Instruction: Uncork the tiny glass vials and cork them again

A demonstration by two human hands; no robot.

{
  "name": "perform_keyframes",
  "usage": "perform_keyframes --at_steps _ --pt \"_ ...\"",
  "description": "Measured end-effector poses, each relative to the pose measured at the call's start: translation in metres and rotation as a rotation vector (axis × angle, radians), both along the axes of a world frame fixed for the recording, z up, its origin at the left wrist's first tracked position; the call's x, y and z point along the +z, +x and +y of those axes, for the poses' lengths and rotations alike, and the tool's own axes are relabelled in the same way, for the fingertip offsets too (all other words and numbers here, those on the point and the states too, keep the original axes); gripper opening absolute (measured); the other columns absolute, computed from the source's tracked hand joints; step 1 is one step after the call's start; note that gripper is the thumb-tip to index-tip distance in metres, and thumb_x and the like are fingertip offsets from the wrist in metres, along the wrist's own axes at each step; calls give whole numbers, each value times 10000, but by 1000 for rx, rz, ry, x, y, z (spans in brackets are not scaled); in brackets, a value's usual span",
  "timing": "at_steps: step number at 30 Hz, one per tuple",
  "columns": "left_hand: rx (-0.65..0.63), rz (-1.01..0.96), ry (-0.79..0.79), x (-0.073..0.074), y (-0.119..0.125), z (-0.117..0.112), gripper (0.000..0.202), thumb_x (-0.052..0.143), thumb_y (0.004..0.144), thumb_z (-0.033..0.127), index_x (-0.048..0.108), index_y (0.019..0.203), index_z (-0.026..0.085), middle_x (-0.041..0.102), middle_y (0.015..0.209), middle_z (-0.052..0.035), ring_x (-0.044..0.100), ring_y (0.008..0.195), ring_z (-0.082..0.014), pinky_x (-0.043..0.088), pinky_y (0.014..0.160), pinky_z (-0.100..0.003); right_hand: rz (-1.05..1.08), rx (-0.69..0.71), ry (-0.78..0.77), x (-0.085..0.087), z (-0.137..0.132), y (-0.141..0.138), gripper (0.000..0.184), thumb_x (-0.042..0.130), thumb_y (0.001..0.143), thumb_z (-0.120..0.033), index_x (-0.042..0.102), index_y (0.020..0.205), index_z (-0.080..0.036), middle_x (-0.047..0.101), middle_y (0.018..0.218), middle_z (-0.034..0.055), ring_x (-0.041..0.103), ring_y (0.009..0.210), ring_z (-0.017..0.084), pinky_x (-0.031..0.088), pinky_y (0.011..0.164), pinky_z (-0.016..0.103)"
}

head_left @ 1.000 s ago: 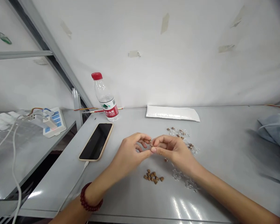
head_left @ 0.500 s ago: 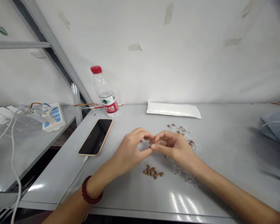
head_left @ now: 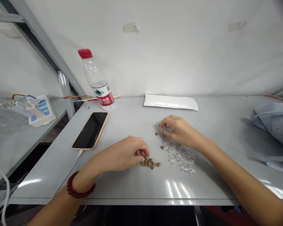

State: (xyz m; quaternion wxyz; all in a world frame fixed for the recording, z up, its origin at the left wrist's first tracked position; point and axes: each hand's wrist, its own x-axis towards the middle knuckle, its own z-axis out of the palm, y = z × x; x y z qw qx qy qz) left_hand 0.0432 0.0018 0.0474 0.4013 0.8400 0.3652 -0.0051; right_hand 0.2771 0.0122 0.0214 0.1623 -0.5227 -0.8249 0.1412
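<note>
Near the front middle of the table, my left hand (head_left: 128, 153) has its fingers curled and thumb and index finger pinched at the upper edge of a pile of small brown corks (head_left: 149, 162). A cork seems to lie between those fingertips. Further right, my right hand (head_left: 180, 130) hovers low, thumb and index finger slightly apart. Just left of its fingertips lies a tiny clear bottle (head_left: 158, 130) with a brown cork in its end. Other corked bottles (head_left: 165, 142) lie partly hidden under this hand. Several clear uncorked bottles (head_left: 184, 160) are heaped below its wrist.
A phone (head_left: 91, 130) on a charging cable lies at the left. Behind it stands a red-capped water bottle (head_left: 99, 81). A white padded packet (head_left: 171, 102) rests along the wall. A power strip (head_left: 42, 111) is far left, grey-blue cloth (head_left: 273, 125) far right.
My hands have parted. The right hand moved to the corked bottles, and the little bottle formerly between both hands is gone from there. The left hand came down to the corks. The view shifted slightly.
</note>
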Motion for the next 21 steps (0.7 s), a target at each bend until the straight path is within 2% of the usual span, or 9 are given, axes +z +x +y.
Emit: perform_keyframes --at_steps 4,8,11,14,17,21 --pt "-36 -24 14 -4 5 -1 242 489 806 97 708 840 195 687 856 9 599 777 -128 442 697 -227 8 24 -50 8 -2 5 127 534 875 -245 627 917 -169 643 927 76 551 882 207 438 724 331" --pt "37 -54 3 -5 5 -2 172 514 831 177 685 816 185 685 818 5 611 750 -133 460 673 -233 125 20 -100 22 -6 14 162 586 860 -328 650 937 -201 654 897 29 559 778 156 424 680 295" --pt "113 -78 -1 -6 6 -3 125 545 818 226 655 782 181 681 759 13 617 709 -135 469 641 -233 189 72 -309 32 -11 21 218 641 814 -421 673 895 -221 634 731 -10 513 608 118 384 560 261" --pt "158 -97 -10 -6 8 -3 102 565 798 229 637 743 181 682 736 18 623 694 -133 475 631 -229 105 163 -460 34 -15 25 224 688 767 -425 691 875 -229 610 662 -26 484 558 107 358 517 247" --pt "176 -100 -39 -6 10 -2 97 581 792 235 631 731 179 683 718 15 628 676 -136 479 612 -227 -29 195 -421 30 -16 25 193 698 752 -365 697 891 -231 616 683 -24 491 578 113 353 531 252" --pt "178 -109 -63 -8 13 -1 132 606 804 290 646 746 179 682 705 9 621 650 -138 480 600 -231 -119 166 -338 24 -17 21 129 673 738 -267 700 855 -218 642 717 -10 501 586 119 334 543 263"
